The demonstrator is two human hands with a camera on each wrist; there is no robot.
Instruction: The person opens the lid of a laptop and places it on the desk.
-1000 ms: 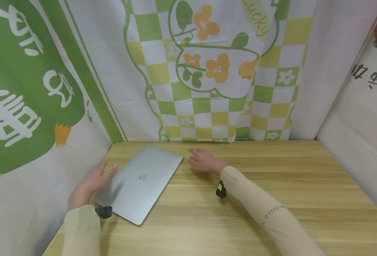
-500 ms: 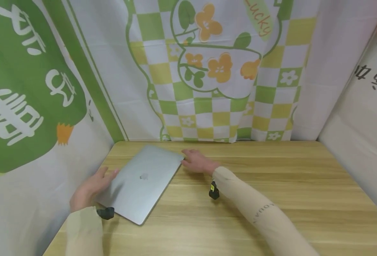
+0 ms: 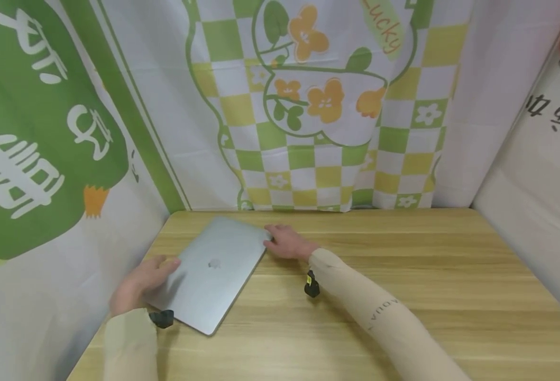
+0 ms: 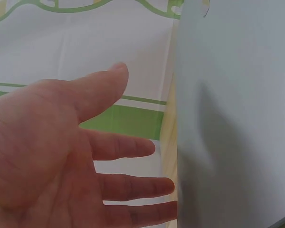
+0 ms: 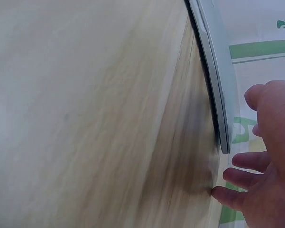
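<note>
A closed silver laptop (image 3: 218,283) lies at an angle on the left part of the table, its lid logo facing up. My left hand (image 3: 139,283) is at its left edge, fingers extended; in the left wrist view the lower fingertips of that hand (image 4: 42,152) come right up to the edge of the laptop (image 4: 242,95). At the far right corner is my right hand (image 3: 289,242). In the right wrist view the fingers of this hand (image 5: 270,175) are spread beside the corner of the laptop (image 5: 216,76), and a small gap shows between them.
The wooden table (image 3: 379,275) extends to the right of the laptop. A patterned curtain (image 3: 308,159) hangs along its back edge. White fabric walls stand at the left and right sides, the left one (image 3: 132,233) close to my left hand.
My right hand has moved left, from beside the laptop to its far right corner. My left hand has shifted slightly right toward the laptop's left edge. The laptop looks unmoved.
</note>
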